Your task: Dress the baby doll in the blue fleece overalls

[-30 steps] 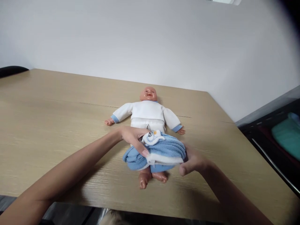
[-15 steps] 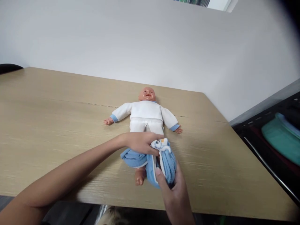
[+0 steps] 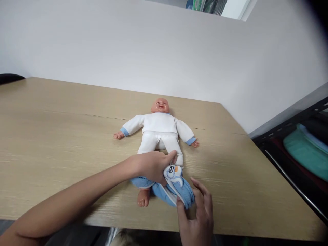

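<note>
A baby doll (image 3: pixel 159 122) lies on its back on the table, head away from me, in a white top and white leggings with blue cuffs. Blue terry doll trousers (image 3: pixel 186 193) with white trim and a stitched animal face are bunched round its lower legs. My left hand (image 3: pixel 153 165) reaches across the shins, its fingers closed on the trousers beside the stitched face. At the lower right, my right hand (image 3: pixel 196 208) holds the bunched leg opening between thumb and fingers, index finger raised. One bare foot (image 3: pixel 143 197) pokes out on the left; the other is hidden.
The wooden table (image 3: pixel 77 136) runs up to a white wall (image 3: pixel 115 44). On the right stands a black rack (image 3: pixel 289 177) holding a green item (image 3: pixel 304 153). A dark rounded edge (image 3: pixel 11 78) shows at the far left.
The gathered trouser leg has shifted down and to the right, baring more of the white leggings. My right hand has moved slightly right and its fingers have spread. The doll's legs lie farther apart.
</note>
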The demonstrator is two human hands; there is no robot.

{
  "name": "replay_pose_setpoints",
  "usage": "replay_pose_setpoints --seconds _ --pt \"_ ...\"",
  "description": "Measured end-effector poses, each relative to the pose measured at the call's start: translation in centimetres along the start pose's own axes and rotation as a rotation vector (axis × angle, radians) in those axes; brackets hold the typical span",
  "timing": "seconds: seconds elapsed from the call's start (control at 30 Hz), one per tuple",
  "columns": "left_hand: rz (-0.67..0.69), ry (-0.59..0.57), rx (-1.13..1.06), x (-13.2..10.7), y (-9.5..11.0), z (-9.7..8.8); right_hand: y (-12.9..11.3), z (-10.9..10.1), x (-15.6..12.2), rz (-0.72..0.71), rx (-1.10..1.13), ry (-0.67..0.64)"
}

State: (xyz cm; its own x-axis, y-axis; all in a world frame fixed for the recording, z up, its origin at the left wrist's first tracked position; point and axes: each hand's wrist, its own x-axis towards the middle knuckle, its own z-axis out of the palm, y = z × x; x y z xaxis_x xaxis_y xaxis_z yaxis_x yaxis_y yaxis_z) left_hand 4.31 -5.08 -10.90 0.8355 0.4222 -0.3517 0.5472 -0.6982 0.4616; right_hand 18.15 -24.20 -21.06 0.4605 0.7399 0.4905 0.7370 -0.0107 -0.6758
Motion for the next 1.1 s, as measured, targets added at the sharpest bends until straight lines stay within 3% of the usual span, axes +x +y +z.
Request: replay_pose_setpoints --seconds 0.23,0.47,0.6,0.83,1.0,1.1 --pt "0.058 -0.045 -0.193 0.2 -0.6 -0.3 0.9 0.6 -0.7 0.505 0.419 -0.252" --pt "0.257 0.114 -0.625 -0.4 -2.0 0.7 1.3 1.2 0.1 0.574 0.649 -0.347" --pt "0.294 0.167 -0.711 -1.0 -2.2 1.3 1.5 1.9 0.3 0.645 0.674 -0.309" --pt "0.259 0.266 -0.676 -2.0 -2.8 1.4 0.8 2.3 2.6 0.425 0.72 -0.199" --pt "0.289 0.284 -0.707 -2.3 -3.2 1.5 1.6 1.4 4.9 0.2 0.611 -0.278" --pt "0.322 0.356 -0.632 -2.2 -3.7 1.6 2.2 0.2 7.6 0.033 0.529 -0.367"
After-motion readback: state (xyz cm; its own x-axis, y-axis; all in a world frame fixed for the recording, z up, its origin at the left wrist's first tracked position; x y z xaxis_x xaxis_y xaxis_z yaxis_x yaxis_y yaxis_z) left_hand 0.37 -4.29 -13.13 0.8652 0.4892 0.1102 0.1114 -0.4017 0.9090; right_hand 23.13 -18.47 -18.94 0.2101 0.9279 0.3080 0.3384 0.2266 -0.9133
